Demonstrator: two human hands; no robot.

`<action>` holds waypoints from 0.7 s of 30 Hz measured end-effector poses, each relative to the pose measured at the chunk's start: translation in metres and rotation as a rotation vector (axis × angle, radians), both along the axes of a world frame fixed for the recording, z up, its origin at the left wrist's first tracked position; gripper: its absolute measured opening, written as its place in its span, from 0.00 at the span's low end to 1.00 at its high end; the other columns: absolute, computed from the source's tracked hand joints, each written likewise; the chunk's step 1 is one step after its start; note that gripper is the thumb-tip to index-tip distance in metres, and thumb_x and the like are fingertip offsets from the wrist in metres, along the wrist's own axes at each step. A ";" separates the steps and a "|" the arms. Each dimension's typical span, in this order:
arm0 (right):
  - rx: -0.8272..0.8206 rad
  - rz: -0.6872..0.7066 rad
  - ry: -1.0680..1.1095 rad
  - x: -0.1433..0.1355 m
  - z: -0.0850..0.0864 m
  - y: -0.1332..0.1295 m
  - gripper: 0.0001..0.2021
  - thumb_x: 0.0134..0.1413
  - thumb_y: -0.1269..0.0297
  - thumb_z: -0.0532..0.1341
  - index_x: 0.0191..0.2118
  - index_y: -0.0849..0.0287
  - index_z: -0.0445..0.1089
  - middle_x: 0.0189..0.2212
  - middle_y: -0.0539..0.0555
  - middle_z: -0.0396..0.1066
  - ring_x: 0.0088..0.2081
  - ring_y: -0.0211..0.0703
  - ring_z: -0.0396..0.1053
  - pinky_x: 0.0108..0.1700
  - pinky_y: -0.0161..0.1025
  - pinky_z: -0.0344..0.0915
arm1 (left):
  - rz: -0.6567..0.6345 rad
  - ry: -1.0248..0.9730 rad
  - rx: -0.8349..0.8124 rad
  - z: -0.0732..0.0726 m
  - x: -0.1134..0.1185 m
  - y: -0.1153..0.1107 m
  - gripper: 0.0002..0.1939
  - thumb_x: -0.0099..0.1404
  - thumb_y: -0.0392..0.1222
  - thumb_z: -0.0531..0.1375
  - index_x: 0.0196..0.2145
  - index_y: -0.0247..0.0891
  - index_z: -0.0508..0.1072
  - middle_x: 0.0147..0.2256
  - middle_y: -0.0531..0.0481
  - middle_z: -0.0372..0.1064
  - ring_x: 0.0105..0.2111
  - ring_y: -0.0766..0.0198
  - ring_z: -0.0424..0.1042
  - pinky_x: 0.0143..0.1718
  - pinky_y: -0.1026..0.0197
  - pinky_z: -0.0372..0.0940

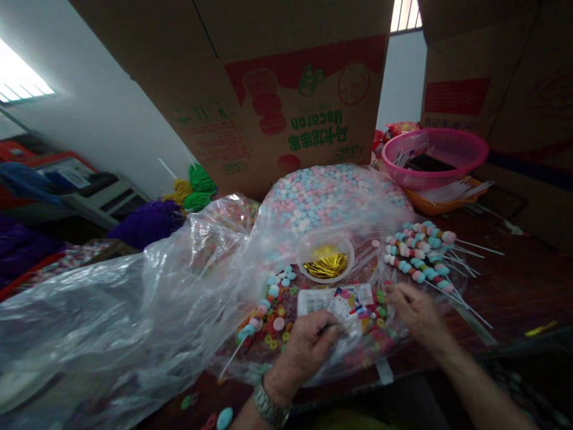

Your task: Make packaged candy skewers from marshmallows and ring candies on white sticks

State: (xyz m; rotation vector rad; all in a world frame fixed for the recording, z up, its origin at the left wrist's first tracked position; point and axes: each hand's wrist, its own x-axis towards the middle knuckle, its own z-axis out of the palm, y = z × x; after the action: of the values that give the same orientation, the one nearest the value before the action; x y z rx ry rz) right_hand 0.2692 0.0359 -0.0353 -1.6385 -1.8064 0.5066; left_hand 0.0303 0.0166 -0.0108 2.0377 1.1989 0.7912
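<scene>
From where I stand, a person's left hand, a metal wristwatch at its wrist, bends its fingers and thumb in on the near edge of a printed plastic packet, pinching it. The packet lies in the middle of the work area, bright shapes on its film. The right hand is just beyond the packet's right side, fingers drawn in, next to some coloured rings; it is blurred, and I cannot tell whether it grips anything.

Left of the packet, 1 skewer of pastel sweets slants across loose rings. Behind the packet, a round tub holds gold strips, with a big clear bag of sweets at its back. More loaded skewers lie in a pile to the right, below 1 pink basket.
</scene>
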 end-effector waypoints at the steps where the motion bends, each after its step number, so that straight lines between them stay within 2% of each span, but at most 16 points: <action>1: 0.010 -0.070 -0.059 0.017 -0.002 0.007 0.19 0.59 0.56 0.47 0.25 0.61 0.65 0.23 0.54 0.63 0.27 0.43 0.62 0.29 0.37 0.58 | 0.010 -0.002 0.024 0.001 -0.004 0.001 0.11 0.64 0.40 0.55 0.25 0.34 0.69 0.21 0.53 0.65 0.23 0.69 0.64 0.26 0.68 0.56; 2: 0.011 -0.143 -0.174 0.033 -0.004 0.014 0.15 0.57 0.60 0.50 0.28 0.62 0.68 0.27 0.57 0.65 0.32 0.47 0.63 0.31 0.40 0.59 | 0.016 -0.006 0.051 0.002 -0.009 0.001 0.12 0.65 0.41 0.53 0.26 0.34 0.70 0.21 0.52 0.65 0.23 0.68 0.64 0.26 0.68 0.57; 3: -0.014 -0.223 -0.441 0.048 -0.007 0.020 0.13 0.56 0.62 0.51 0.29 0.62 0.69 0.31 0.60 0.65 0.35 0.51 0.63 0.32 0.42 0.59 | 0.017 -0.011 0.081 0.004 -0.013 0.001 0.13 0.65 0.41 0.52 0.27 0.34 0.70 0.22 0.51 0.66 0.24 0.68 0.65 0.27 0.67 0.58; 5: -0.060 -0.264 -0.742 0.067 -0.015 0.027 0.11 0.54 0.68 0.52 0.30 0.62 0.71 0.35 0.63 0.65 0.38 0.56 0.63 0.32 0.45 0.59 | 0.012 -0.022 0.132 0.008 -0.020 0.000 0.13 0.66 0.41 0.51 0.30 0.34 0.72 0.25 0.49 0.68 0.26 0.67 0.67 0.29 0.67 0.60; 6: -0.070 -0.261 -0.822 0.073 -0.019 0.028 0.12 0.54 0.71 0.51 0.29 0.62 0.72 0.36 0.63 0.66 0.39 0.58 0.63 0.32 0.47 0.59 | 0.007 -0.027 0.150 0.010 -0.023 -0.001 0.12 0.66 0.40 0.51 0.33 0.34 0.72 0.27 0.49 0.69 0.28 0.66 0.68 0.31 0.67 0.61; 9: -0.036 -0.223 -0.826 0.078 -0.030 0.026 0.15 0.54 0.75 0.48 0.28 0.62 0.71 0.35 0.64 0.67 0.40 0.58 0.63 0.33 0.49 0.60 | 0.001 -0.030 0.175 0.017 -0.030 -0.005 0.11 0.66 0.39 0.51 0.37 0.35 0.72 0.31 0.47 0.71 0.33 0.65 0.69 0.36 0.65 0.62; 12: 0.051 -0.183 -0.767 0.080 -0.029 0.016 0.13 0.55 0.75 0.48 0.34 0.62 0.70 0.34 0.62 0.69 0.37 0.53 0.67 0.33 0.46 0.63 | -0.005 -0.014 0.157 0.023 -0.033 -0.007 0.12 0.67 0.40 0.50 0.37 0.36 0.73 0.32 0.47 0.72 0.34 0.64 0.69 0.38 0.64 0.63; 14: 0.253 -0.059 -0.575 0.080 -0.019 0.006 0.11 0.56 0.72 0.49 0.38 0.61 0.68 0.35 0.59 0.70 0.35 0.47 0.69 0.35 0.41 0.65 | -0.021 -0.003 0.127 0.026 -0.034 -0.007 0.12 0.67 0.40 0.50 0.37 0.36 0.73 0.32 0.47 0.72 0.34 0.64 0.69 0.38 0.64 0.63; 17: 0.569 0.224 -0.289 0.074 0.011 -0.011 0.10 0.57 0.70 0.53 0.43 0.56 0.65 0.36 0.55 0.71 0.37 0.44 0.70 0.40 0.39 0.65 | -0.046 0.003 0.099 0.029 -0.033 -0.005 0.12 0.66 0.39 0.50 0.37 0.35 0.73 0.33 0.46 0.72 0.36 0.63 0.69 0.39 0.63 0.62; 21: 0.704 0.378 -0.343 0.061 0.050 -0.021 0.12 0.55 0.72 0.54 0.44 0.56 0.67 0.35 0.56 0.72 0.37 0.45 0.69 0.41 0.41 0.63 | -0.082 0.002 0.070 0.033 -0.031 -0.004 0.13 0.67 0.39 0.49 0.36 0.34 0.73 0.32 0.46 0.72 0.34 0.64 0.69 0.38 0.64 0.62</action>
State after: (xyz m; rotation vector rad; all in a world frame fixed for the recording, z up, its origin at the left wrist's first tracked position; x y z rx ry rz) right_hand 0.3302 0.0145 0.0148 -0.9373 -2.2149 -0.2710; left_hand -0.0011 0.0127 0.0224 2.1306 1.0948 0.8024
